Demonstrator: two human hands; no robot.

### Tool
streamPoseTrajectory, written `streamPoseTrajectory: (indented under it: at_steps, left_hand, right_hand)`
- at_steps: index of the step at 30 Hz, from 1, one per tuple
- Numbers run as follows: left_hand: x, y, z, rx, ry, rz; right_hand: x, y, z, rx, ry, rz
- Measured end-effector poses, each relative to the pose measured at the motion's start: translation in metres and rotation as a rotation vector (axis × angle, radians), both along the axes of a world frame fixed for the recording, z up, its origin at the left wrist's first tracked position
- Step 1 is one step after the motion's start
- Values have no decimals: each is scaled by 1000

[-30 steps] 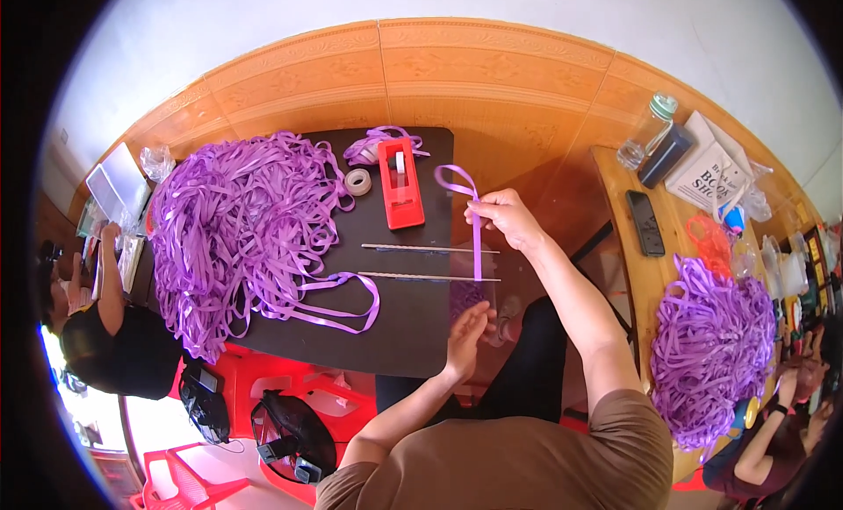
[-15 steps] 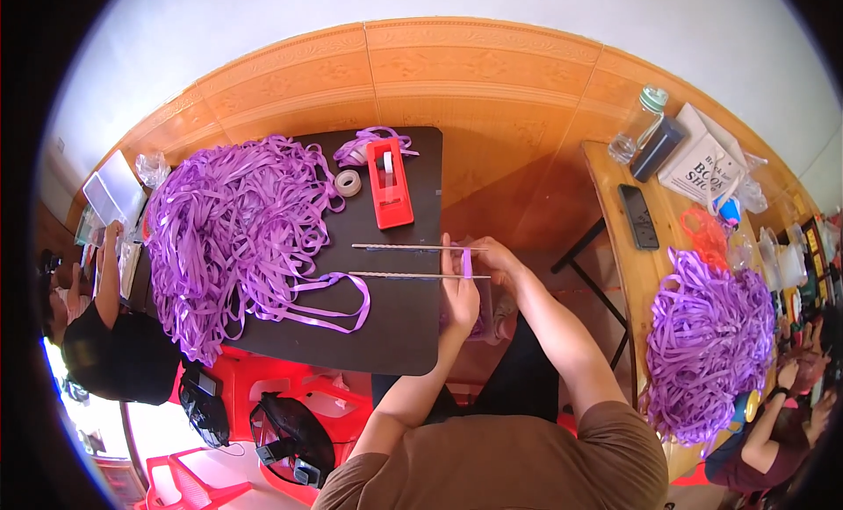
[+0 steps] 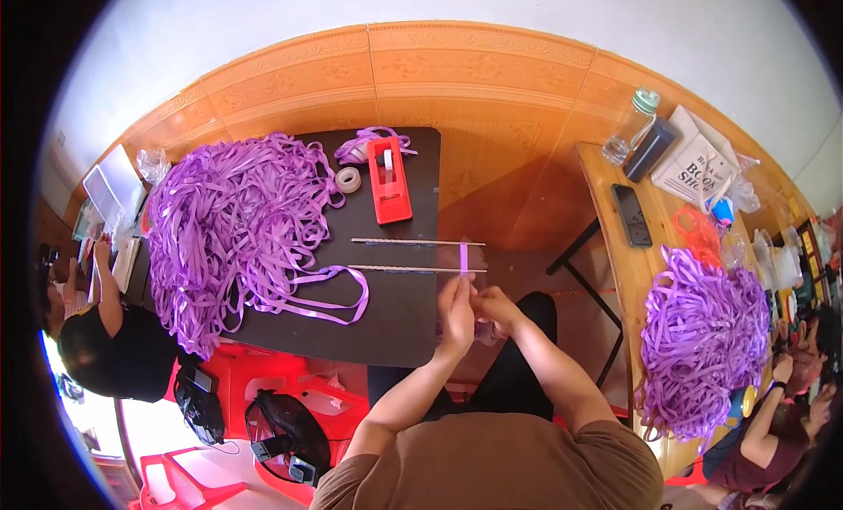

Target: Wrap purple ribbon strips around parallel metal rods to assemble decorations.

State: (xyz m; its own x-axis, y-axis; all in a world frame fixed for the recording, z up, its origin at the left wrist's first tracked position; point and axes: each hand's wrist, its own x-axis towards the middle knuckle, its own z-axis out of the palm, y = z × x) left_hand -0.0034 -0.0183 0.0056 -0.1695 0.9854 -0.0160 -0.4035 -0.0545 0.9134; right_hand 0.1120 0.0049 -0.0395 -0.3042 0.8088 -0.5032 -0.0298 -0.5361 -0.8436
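Observation:
Two thin metal rods (image 3: pixel 413 269) lie side by side on the dark table and stick out past its right edge. Around their free ends goes a short band of purple ribbon (image 3: pixel 464 257). Just below the near rod, my left hand (image 3: pixel 456 315) is closed, its fingertips close to the band's near end. My right hand (image 3: pixel 499 309) is closed beside it, fingers turned toward the left hand. Whatever the fingers pinch is hidden. A large heap of purple ribbon (image 3: pixel 237 220) covers the table's left side, and a loose loop trails toward the rods.
At the back of the dark table (image 3: pixel 395 321) stand a red tape dispenser (image 3: pixel 391 181) and a tape roll (image 3: pixel 348 180). A wooden table on the right holds another ribbon heap (image 3: pixel 702 343), a phone (image 3: pixel 632 215), a bottle and a bag. Other people work at both sides.
Both hands have moved toward me, off the rods' ends to just below the near rod. The ribbon band stays around the rods. The view has shifted slightly.

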Motion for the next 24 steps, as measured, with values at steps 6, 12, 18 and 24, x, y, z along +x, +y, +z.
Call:
streamPoseTrajectory:
  at_steps: [6, 12, 18, 24]
  left_hand:
    - [-19, -56, -7, -180, -47, -119]
    - [-33, -80, 1, -253, -48, -221]
    - [-49, -92, 9, -270, -59, -293]
    - [-58, -100, 25, -375, 4, -379]
  right_hand:
    - [-3, -30, 54, 1346, -792, -458]
    - [-8, -35, 92, 1864, -965, -150]
    - [-13, -39, 90, 2060, -1036, -36]
    - [-16, -48, 98, 2083, -1006, 27]
